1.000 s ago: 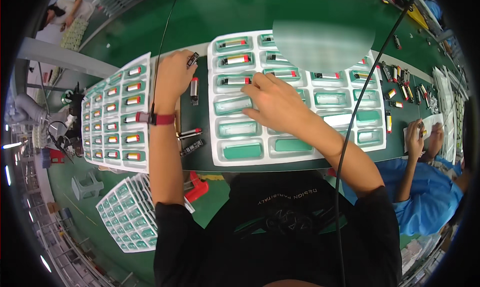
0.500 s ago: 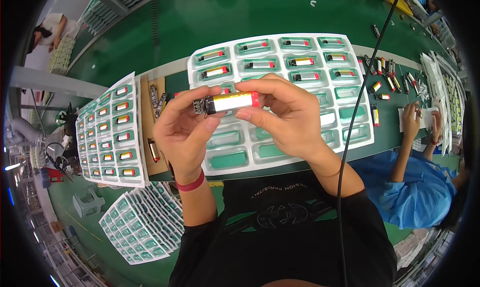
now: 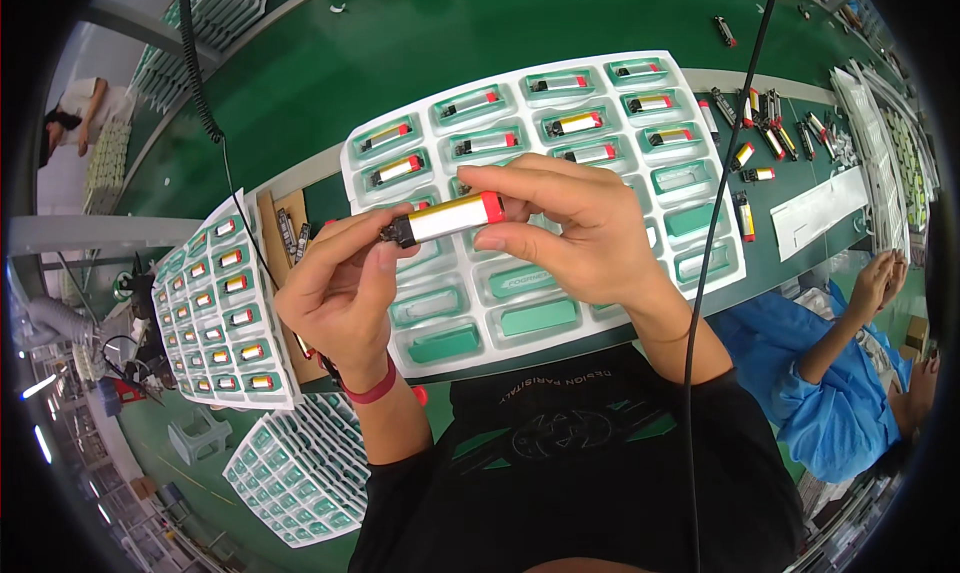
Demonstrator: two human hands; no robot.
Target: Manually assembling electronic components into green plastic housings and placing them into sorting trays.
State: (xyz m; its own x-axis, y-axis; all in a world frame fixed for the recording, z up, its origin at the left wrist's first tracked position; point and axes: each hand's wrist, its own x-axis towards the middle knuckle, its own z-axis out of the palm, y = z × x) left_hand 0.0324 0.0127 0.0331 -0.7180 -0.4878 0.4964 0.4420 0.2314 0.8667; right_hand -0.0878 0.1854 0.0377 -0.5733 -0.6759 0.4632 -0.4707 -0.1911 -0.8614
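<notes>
A battery cell (image 3: 450, 219) with a white wrap, a red end and a small dark circuit board (image 3: 396, 231) is held between my two hands, above a white tray. My left hand (image 3: 345, 298) has its thumb and fingers closed at the circuit-board end. At the red end, my right hand (image 3: 585, 228) pinches the cell between thumb and forefinger. Under my hands lies the white tray (image 3: 515, 71) with green-bottomed pockets. Similar cells sit in its far pockets, such as a cell (image 3: 575, 123) with a red end. Several near pockets hold no cell, and my hands cover some in the middle.
A tilted white tray (image 3: 283, 373) of cells stands at the left, above stacked trays (image 3: 290, 473). Loose cells (image 3: 775, 133) and a white sheet (image 3: 820, 213) lie at the right, near a co-worker in blue (image 3: 830, 413). A black cable (image 3: 700, 303) crosses in front.
The cell has tilted, its board end now lower, and the board has turned away from view. The whole view has shifted a little. The co-worker's hands have left the white sheet.
</notes>
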